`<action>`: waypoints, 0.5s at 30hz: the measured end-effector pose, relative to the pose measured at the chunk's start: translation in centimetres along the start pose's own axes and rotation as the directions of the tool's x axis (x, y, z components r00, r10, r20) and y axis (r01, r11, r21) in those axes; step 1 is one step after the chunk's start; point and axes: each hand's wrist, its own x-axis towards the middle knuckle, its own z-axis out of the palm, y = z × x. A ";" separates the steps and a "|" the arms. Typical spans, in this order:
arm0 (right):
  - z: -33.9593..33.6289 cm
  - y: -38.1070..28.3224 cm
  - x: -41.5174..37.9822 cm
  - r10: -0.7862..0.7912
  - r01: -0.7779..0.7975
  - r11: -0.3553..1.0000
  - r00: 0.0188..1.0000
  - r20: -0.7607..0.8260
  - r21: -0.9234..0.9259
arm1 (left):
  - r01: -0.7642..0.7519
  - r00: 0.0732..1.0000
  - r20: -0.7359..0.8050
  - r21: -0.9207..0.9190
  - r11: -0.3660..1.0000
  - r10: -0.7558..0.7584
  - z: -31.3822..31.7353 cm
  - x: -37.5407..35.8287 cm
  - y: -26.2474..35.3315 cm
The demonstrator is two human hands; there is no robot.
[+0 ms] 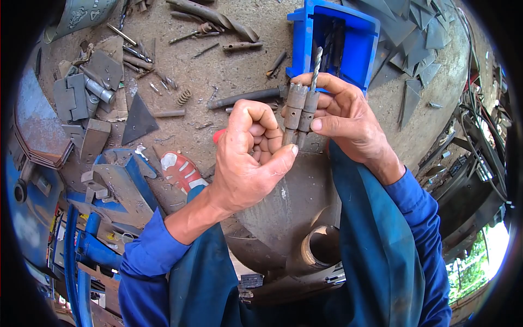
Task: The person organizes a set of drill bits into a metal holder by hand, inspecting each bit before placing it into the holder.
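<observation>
Bright daylight, fisheye warp, dark corners

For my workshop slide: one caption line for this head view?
Both hands, left hand and right hand, hold two metal sleeves and a drill bit above a blue bin.

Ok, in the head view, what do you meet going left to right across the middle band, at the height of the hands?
Stacked metal plates → dark triangular plate → left hand → two drill sleeves pinched between both hands → right hand → grey triangular offcuts.
</observation>
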 end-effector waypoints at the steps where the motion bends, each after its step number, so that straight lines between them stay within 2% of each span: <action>1: -0.1 0.1 0.0 0.000 0.000 1.000 1.000 0.000 0.000 | 0.001 1.000 0.000 0.013 1.000 -0.001 0.0 0.0 0.0; 10: -0.1 0.0 -0.2 -0.011 0.011 0.999 1.000 -0.001 -0.048 | 0.029 0.999 -0.032 0.119 0.992 -0.025 0.0 0.0 -0.3; 15: -0.3 0.3 -0.2 -0.029 0.030 0.997 0.999 0.016 -0.069 | 0.014 0.998 -0.058 0.119 0.993 -0.007 0.1 0.2 -0.8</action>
